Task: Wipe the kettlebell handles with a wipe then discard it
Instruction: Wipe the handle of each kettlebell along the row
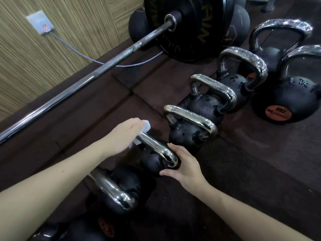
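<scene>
Hands: left hand (127,134) closed over a white wipe (145,126), pressing it round the far end of a chrome handle (156,148); right hand (182,164) half open, palm and fingers cupped against the black kettlebell (152,160) body at its near side.
Why held so: right hand likely steadies the bell so it does not roll or tip while the left rubs along the bar.
Task object: kettlebell being wiped sits centre of frame, low, on the floor (243,162), in a diagonal row running from bottom left to upper right.
Row: nearer kettlebell (119,190) at lower centre, handle dry-looking and bright; next kettlebell (187,129) further up the row and those beyond show speckled droplets on handles and bodies, so probably not yet wiped.
Materials: handles polished chrome, rounded squarish loops, mirror glare; bodies matte black, ball-shaped, beaded with wet; an orange disc on the largest.
Surroundings: barbell (83,82) lying diagonally upper left, black plate at its end; dark rubber floor tiles with seams; striped wood-grain wall, socket with cable.
Progress: judged midway; discard step still to come.
</scene>
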Motion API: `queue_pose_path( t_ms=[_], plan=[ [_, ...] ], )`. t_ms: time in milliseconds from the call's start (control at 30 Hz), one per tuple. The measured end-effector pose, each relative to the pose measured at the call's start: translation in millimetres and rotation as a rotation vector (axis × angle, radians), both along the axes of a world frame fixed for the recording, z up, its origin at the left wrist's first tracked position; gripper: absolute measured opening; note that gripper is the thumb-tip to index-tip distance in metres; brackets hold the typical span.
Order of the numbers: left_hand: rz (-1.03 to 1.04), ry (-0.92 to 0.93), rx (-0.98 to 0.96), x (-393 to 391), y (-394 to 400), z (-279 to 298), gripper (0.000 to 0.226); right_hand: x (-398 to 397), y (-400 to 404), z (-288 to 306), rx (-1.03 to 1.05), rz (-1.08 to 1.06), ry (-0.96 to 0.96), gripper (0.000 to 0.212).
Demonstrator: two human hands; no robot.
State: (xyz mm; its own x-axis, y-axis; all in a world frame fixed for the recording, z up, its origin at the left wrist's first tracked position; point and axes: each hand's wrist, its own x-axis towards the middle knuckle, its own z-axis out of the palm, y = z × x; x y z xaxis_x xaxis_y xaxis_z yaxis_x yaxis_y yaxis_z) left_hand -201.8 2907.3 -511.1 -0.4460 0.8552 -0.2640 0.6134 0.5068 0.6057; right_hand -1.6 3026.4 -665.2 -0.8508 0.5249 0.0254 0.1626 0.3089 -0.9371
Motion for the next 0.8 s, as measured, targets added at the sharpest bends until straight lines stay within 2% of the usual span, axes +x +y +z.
queue_pose_path(
  t_ms=[67, 133, 200, 233, 300, 400, 433, 567, 667, 800],
  plan=[
    [0.211, -0.458, 0.088, -6.7, 0.5, -11.4, 0.033, 0.4, -0.5, -0.6, -0.007, -0.002, 0.004, 0.096],
    [0.401, -0.623, 0.194, -7.4, 2.1, -20.9, 0.031, 0.1, 0.2, -0.4, -0.009, -0.003, 0.014, 0.095],
    [0.557, -0.669, 0.187, -5.2, 2.8, -24.4, 0.028, 0.4, 0.8, -0.6, -0.001, 0.005, 0.011, 0.095],
    [0.521, -0.592, 0.165, -1.9, 2.4, -23.6, 0.03, 0.7, 1.2, -0.7, 0.006, 0.006, 0.01, 0.096],
    [0.324, -0.286, 0.143, 6.9, -1.4, -20.2, 0.027, 0.5, 1.6, -1.9, 0.012, 0.003, 0.011, 0.096],
    [-0.211, 0.465, 0.142, 23.2, -13.6, -12.7, 0.027, -2.2, 1.6, -2.1, 0.044, -0.012, -0.01, 0.099],
    [-0.353, 0.618, 0.124, 31.2, -16.2, -12.6, 0.027, -2.9, 1.5, -1.4, 0.06, -0.016, -0.023, 0.099],
    [-0.535, 0.824, 0.076, 58.0, -10.0, -15.4, 0.045, -2.4, 1.5, 1.1, 0.059, -0.023, -0.039, 0.092],
    [-0.659, 0.964, 0.098, 66.4, 1.4, -23.0, 0.045, -1.7, 0.5, 4.0, 0.045, -0.029, -0.041, 0.087],
    [-0.704, 0.939, 0.132, 55.1, 8.2, -14.2, 0.044, -2.9, 1.7, 4.5, 0.046, -0.021, -0.046, 0.088]
  ],
)
